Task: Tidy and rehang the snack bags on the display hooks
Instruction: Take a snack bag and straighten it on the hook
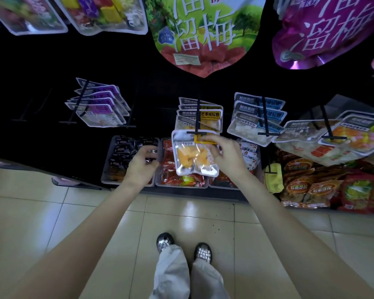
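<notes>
One mango candy bag [193, 155] is pinched at its yellow header by the right hand [222, 155], just below the hook [197, 126]. It looks light, soft and slippery; the stiffer header is judged the best hold. The left hand [141, 162] hangs loosely curled, holding nothing.

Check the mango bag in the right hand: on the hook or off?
Cannot tell. The right hand pinches the mango bag at the hook tip.
</notes>
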The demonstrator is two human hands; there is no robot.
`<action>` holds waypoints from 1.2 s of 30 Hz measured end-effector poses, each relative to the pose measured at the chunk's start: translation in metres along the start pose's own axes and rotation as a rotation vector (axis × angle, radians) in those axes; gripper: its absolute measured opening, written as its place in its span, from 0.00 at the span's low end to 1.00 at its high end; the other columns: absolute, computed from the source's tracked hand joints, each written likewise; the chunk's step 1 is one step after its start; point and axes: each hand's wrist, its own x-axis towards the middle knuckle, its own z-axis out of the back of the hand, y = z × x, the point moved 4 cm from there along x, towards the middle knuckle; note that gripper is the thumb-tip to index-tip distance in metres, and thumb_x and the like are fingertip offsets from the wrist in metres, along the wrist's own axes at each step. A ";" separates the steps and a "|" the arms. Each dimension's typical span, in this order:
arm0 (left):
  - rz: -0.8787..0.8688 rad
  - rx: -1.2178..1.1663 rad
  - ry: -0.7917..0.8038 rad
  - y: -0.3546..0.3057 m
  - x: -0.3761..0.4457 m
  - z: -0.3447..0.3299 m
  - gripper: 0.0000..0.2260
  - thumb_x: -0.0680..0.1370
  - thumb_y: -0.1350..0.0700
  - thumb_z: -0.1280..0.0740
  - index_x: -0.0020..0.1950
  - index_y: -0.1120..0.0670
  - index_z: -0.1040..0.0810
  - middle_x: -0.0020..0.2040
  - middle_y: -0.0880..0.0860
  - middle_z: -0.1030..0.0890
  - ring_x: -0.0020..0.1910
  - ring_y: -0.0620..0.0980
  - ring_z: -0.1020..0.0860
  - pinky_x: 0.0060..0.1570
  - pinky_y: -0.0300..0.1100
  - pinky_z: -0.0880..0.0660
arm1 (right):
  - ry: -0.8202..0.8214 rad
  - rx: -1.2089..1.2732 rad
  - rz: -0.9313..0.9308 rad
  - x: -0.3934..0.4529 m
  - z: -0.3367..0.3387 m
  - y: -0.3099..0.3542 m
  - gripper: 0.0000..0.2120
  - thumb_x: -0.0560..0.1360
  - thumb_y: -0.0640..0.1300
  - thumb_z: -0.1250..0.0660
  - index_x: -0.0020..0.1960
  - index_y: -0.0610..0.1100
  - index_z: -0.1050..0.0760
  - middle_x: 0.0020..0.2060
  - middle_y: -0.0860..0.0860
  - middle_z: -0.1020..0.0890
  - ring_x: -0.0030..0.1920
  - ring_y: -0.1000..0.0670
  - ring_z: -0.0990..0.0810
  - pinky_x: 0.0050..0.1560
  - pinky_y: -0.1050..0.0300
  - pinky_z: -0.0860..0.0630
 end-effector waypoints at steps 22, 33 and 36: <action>-0.465 -0.039 0.042 -0.137 -0.048 0.005 0.16 0.78 0.68 0.43 0.63 0.54 0.32 0.46 0.47 0.23 0.43 0.46 0.22 0.38 0.29 0.28 | -0.133 -0.313 0.056 -0.040 0.132 0.104 0.28 0.78 0.35 0.41 0.75 0.46 0.46 0.66 0.47 0.36 0.43 0.49 0.25 0.44 0.53 0.27; -0.819 0.020 0.082 -0.280 -0.076 -0.009 0.18 0.77 0.66 0.39 0.65 0.53 0.31 0.58 0.50 0.25 0.56 0.47 0.25 0.54 0.35 0.30 | -0.670 -0.253 0.072 -0.024 0.284 0.134 0.25 0.75 0.33 0.37 0.70 0.36 0.40 0.66 0.41 0.33 0.67 0.44 0.33 0.68 0.61 0.40; -0.836 0.159 0.031 -0.306 -0.071 -0.018 0.22 0.77 0.58 0.34 0.71 0.52 0.34 0.67 0.52 0.29 0.64 0.50 0.29 0.62 0.47 0.30 | -0.445 -0.316 0.057 0.006 0.287 0.141 0.28 0.76 0.32 0.38 0.73 0.39 0.42 0.70 0.44 0.34 0.71 0.46 0.36 0.69 0.60 0.43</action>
